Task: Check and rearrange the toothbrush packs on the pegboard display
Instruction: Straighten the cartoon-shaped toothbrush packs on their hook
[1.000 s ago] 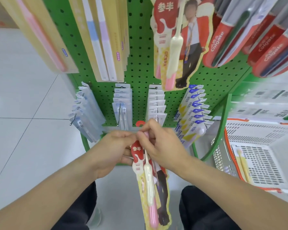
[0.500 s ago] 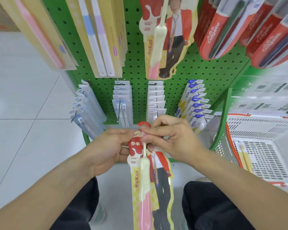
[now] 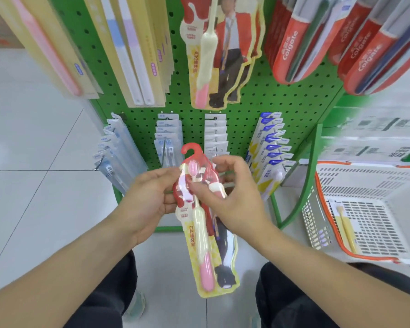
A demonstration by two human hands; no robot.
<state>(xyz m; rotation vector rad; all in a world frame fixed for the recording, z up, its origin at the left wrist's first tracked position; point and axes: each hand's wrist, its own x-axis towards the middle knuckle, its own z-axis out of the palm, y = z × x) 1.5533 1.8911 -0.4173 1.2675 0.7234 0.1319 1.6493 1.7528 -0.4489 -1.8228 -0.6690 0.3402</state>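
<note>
A person crouching before a shop display holds a toothbrush pack [image 3: 205, 233] upright in both hands, its red hook [image 3: 191, 149] at the top and its yellow lower end hanging down between dark-trousered knees. The left hand [image 3: 147, 204] has its grip closed on the pack's left edge near the upper part, fingers curled behind the card. The right hand [image 3: 232, 197] pinches the pack's blister from the right with thumb and forefinger, the remaining fingers spread loosely above. The pack carries a cream and pink toothbrush beside a printed figure in a red jacket, and it is off the pegs, held in front of the lowest row. Just behind the hands, that row of the green pegboard [image 3: 282, 107] bears four stacks: clear blister packs [image 3: 118, 152] at the left, two stacks of white-carded packs [image 3: 168, 136] in the middle, and blue-and-yellow packs [image 3: 270, 147] at the right. To the right, on the floor, a white basket with orange trim [image 3: 365, 176] contains a yellow toothbrush pack [image 3: 344, 228]. Higher on the board hang long yellow packs [image 3: 137, 48], a matching red-jacket pack [image 3: 219, 55], and red Colgate packs [image 3: 294, 43] at the upper right.
</note>
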